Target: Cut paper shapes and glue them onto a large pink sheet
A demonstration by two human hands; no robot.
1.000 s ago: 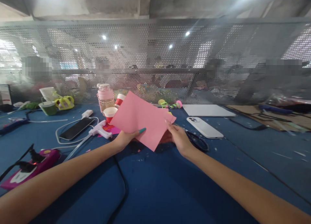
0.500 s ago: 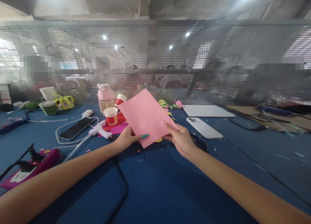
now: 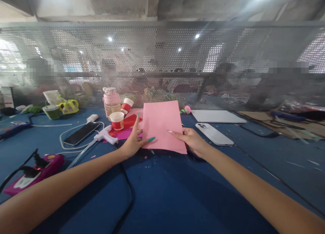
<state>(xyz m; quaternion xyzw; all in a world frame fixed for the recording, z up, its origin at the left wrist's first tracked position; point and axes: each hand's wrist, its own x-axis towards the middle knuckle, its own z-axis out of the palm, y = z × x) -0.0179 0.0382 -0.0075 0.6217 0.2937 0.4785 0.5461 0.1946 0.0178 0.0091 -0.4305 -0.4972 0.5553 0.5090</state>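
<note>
A pink sheet of paper (image 3: 162, 124) is held upright and square over the blue table (image 3: 177, 190), just beyond its middle. My left hand (image 3: 133, 141) grips the sheet's left edge, thumb on the front and fingers behind. My right hand (image 3: 191, 141) holds the right lower edge, thumb laid across the front. A red paper cup (image 3: 117, 120) stands just left of the sheet, with red and magenta paper scraps (image 3: 124, 131) under and beside it. A white glue gun (image 3: 105, 136) lies left of my left hand.
A black phone (image 3: 80, 133) with a white cable, a pink bottle (image 3: 111, 102), a second tipped cup (image 3: 126, 105), a white phone (image 3: 213, 133), a white tablet (image 3: 217, 115) and a magenta power strip (image 3: 33, 169) lie around. A perforated metal screen (image 3: 162, 58) closes the far side; people sit behind it.
The pink sheet has turned from a tilted diamond to upright and square. My left hand shifted up along its left edge; my right hand moved to the lower right edge.
</note>
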